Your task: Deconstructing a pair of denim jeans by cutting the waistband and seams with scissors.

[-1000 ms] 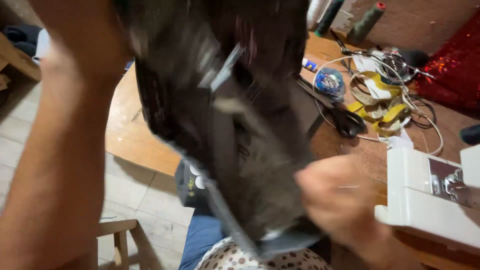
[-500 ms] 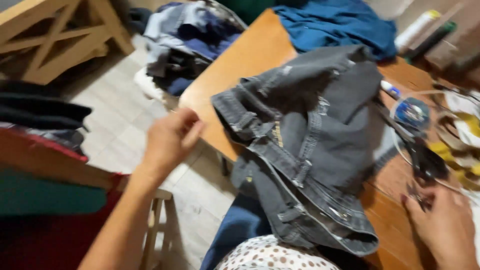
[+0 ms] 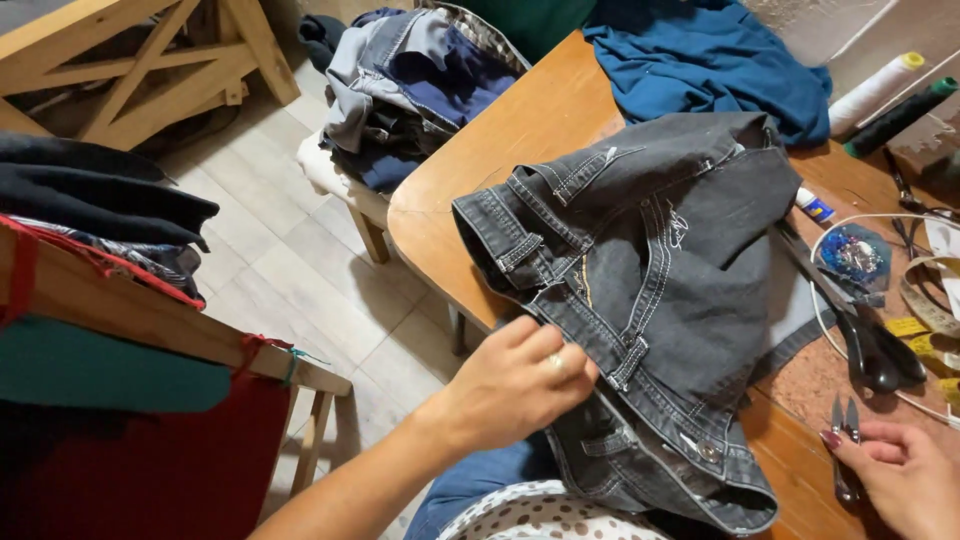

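We find one pair of grey jeans spread on the worktop, waistband nearest our left hand, whose fingers pinch its edge, presumably to steady it. Our right hand fingers close narrowly on one thread snips; one black scissors lies beyond.

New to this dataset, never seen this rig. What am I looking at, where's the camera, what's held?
No machine: one camera on a person's head looks down at their two bare hands. The left hand pinches the waistband of dark grey denim jeans lying on a brown wooden table. The right hand rests its fingers on small metal thread snips. Also on the table are a blue cloth, black scissors, a yellow tape measure and thread cones.
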